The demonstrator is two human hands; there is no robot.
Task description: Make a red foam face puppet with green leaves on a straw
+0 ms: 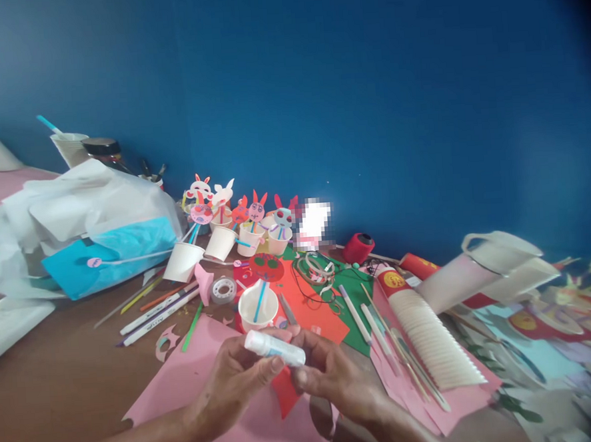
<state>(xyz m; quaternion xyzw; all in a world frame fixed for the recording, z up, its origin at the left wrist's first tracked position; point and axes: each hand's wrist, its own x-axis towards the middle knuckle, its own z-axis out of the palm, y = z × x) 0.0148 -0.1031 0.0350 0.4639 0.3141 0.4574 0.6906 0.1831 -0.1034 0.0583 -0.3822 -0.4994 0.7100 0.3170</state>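
A white glue stick (276, 349) lies across both hands above pink paper (186, 401). My left hand (239, 371) is closed on its barrel, thumb along the near side. My right hand (329, 372) is closed around its other end, with fingertips at the tip. Below the stick shows a piece of red paper (287, 391); whether a hand touches it, I cannot tell. Just beyond the hands stands a white paper cup (248, 314) with a blue straw (260, 302) and a red paper face (267, 268) on top.
Several paper cups (182, 261) with animal faces on straws line the back. Tape (224, 290) and markers (161, 316) lie left, near a plastic bag (84, 207). On the right are white sticks (355, 314), a ribbed white roll (437, 339) and a pitcher (459, 278).
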